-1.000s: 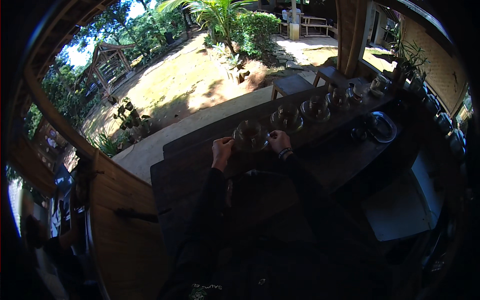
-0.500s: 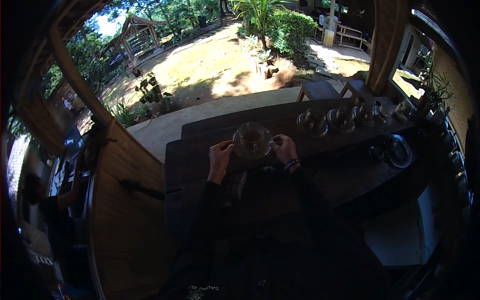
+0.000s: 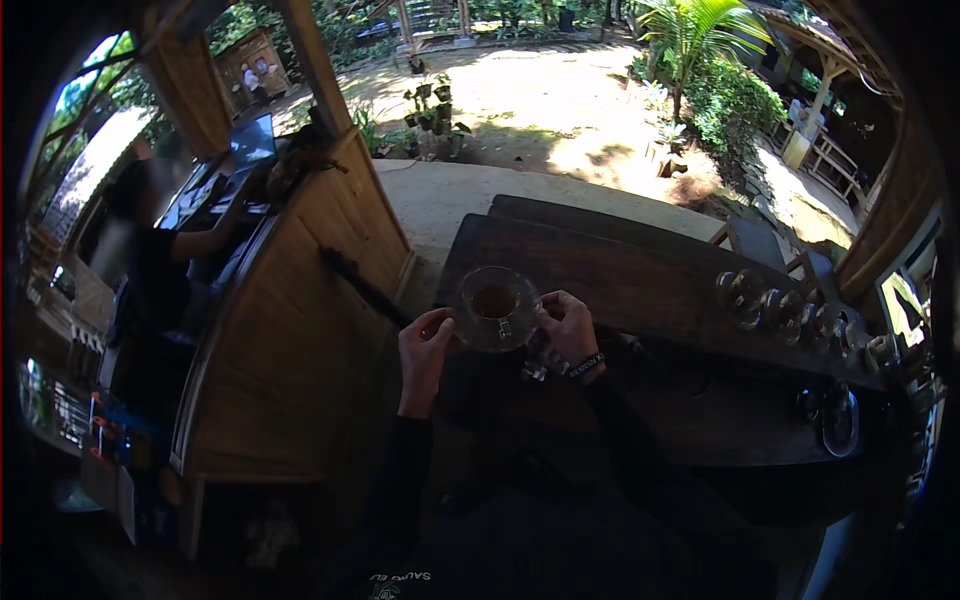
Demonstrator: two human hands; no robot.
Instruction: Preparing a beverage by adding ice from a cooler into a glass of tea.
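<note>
A clear glass cup with brown liquid stands on a glass saucer, its handle toward me. Pinched on the saucer's left edge is my left hand. My right hand, with a dark bracelet at the wrist, grips the right edge. The saucer is held near the left end of a dark wooden table. Some small clear glassware shows below my right hand; its kind is hard to make out.
Several glass cups on saucers line the table's right part. A clear tray lies nearer me. At left, a person reaches over a wood-panelled counter toward a laptop. Stools stand behind the table.
My view has turned left, so the table and cups sit farther right and more of the counter and person shows. Both hands still hold the saucer, now by the table's left end.
</note>
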